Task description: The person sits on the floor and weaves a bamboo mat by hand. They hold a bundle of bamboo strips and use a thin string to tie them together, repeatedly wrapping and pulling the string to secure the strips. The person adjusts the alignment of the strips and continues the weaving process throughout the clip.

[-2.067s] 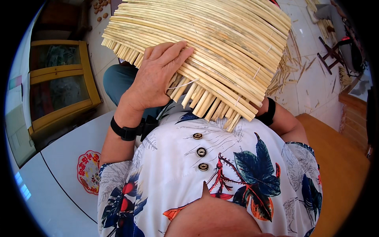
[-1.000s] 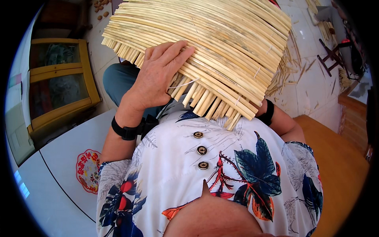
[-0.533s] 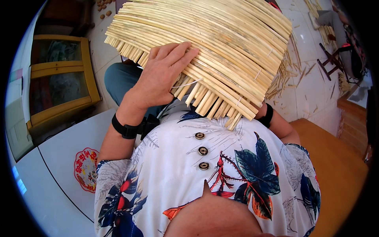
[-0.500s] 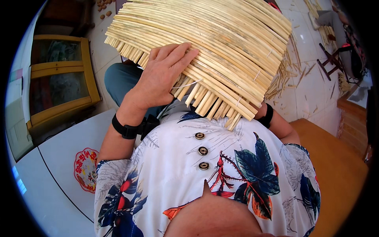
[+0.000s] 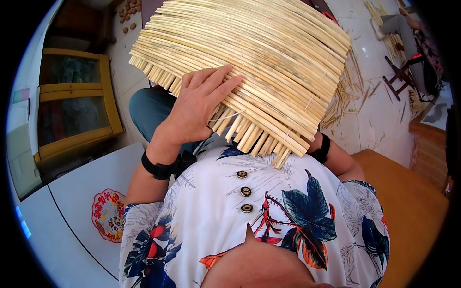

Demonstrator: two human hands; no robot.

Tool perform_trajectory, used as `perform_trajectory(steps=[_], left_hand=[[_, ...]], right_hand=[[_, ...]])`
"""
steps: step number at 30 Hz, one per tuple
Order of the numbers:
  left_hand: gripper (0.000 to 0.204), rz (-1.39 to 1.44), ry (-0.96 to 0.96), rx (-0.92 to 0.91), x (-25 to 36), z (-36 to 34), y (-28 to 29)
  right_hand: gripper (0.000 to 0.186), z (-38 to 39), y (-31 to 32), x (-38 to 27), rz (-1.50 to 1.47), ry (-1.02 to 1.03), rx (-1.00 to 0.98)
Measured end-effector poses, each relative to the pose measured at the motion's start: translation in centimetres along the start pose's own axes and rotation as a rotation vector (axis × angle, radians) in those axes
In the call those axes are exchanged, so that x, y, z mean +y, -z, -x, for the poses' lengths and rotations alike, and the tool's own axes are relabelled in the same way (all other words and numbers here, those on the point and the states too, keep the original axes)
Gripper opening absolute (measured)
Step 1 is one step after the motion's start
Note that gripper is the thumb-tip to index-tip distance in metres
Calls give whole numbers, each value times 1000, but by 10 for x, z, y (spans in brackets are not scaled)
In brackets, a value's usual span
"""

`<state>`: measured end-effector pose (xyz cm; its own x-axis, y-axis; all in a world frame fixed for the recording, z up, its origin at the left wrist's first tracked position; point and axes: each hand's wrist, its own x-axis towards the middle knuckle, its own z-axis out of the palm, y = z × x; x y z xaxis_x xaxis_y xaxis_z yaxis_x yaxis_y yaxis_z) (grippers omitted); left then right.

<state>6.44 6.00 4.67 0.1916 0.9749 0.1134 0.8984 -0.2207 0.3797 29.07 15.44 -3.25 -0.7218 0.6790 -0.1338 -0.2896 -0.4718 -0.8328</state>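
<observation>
A mat of pale reed sticks [image 5: 249, 48] fills the top middle of the view, its near edge a ragged row of stick ends over my patterned shirt. My left hand [image 5: 204, 98] grips that edge, fingers lying across the sticks and thumb mostly hidden. A white string [image 5: 230, 116] crosses the stick ends just right of this hand. My right hand [image 5: 314, 141] is under the mat's right corner; only its wrist side shows, with a black strap, and its fingers are hidden.
A yellow glass-door cabinet [image 5: 77, 89] stands left, near a pale table [image 5: 72, 211] with a red patterned plate [image 5: 108, 216]. A brown surface [image 5: 394, 182] lies right. Reed scraps [image 5: 343, 108] litter the tiles. Another person's grey-clad leg [image 5: 410, 45] and a folding stool [image 5: 398, 79] are upper right.
The mat and my left hand sit slightly lower in the picture than before, the mat's right end shifted a little leftward. My left hand keeps the same hold on the edge.
</observation>
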Motion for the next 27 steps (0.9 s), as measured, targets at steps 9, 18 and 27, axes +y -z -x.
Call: perform_trajectory(steps=[9, 18, 27], left_hand=[[82, -22, -7, -1, -2, -1, 0], [83, -21, -16, -2, -2, -3, 0], [84, -12, -20, 3, -1, -4, 1]], right_hand=[[25, 1, -1, -1, 6, 9, 4], [25, 1, -1, -1, 5, 12, 12], [26, 2, 0, -2, -3, 2, 10]])
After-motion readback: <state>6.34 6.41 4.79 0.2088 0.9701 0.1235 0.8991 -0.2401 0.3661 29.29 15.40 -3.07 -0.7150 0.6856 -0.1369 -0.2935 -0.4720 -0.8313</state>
